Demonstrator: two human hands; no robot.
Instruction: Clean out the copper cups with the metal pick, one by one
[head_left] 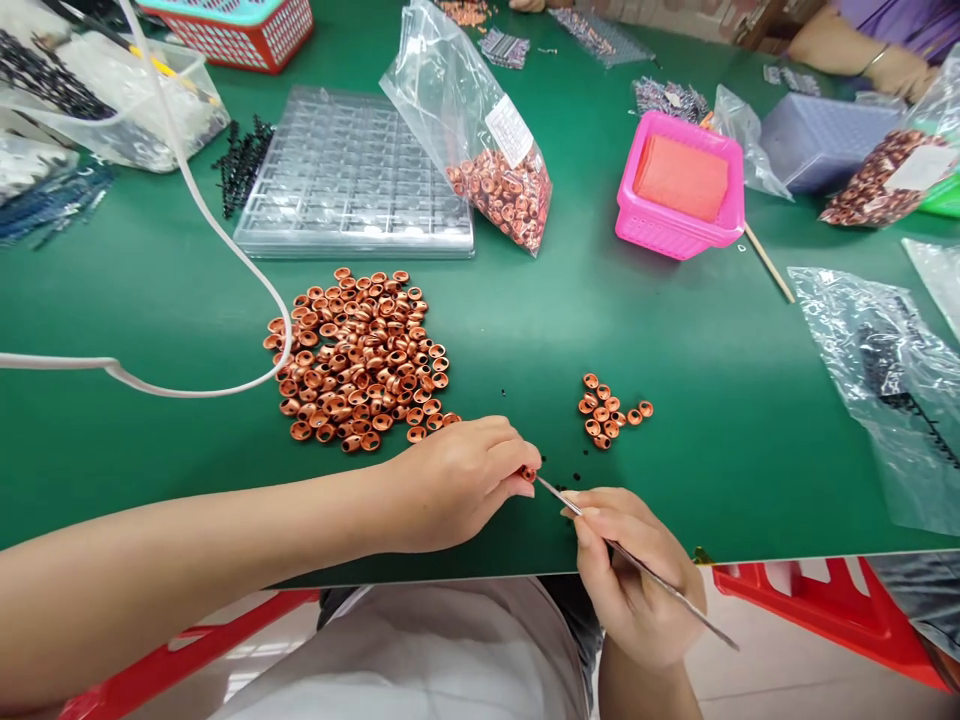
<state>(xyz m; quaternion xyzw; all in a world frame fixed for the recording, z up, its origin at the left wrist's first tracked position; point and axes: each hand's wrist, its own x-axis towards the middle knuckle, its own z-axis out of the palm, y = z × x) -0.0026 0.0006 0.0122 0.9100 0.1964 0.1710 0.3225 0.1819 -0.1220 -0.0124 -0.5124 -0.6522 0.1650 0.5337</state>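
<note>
Near the table's front edge, my left hand (pixel 469 480) pinches a small copper-coloured cup-shaped part (pixel 529 473) between thumb and fingertips. My right hand (pixel 637 570) grips a thin metal tweezer-like tool (pixel 660 582), whose tip meets that part. Whether the tip holds anything is too small to tell. Behind my left hand spreads a large pile of similar copper-coloured parts (pixel 367 350), each with a hole in it. A smaller group of them (pixel 600 410) lies beyond my right hand. Several tiny black bits (pixel 576 477) are scattered on the table around my fingertips.
A white cable (pixel 225 240) loops over the pile's left side. Stacked clear trays (pixel 345 180), a bag of copper parts (pixel 502 190) and a pink basket (pixel 630 215) stand farther back on the green table (pixel 525 320). A plastic bag (pixel 885 400) lies right. Another person's arm (pixel 847 55) rests at back right.
</note>
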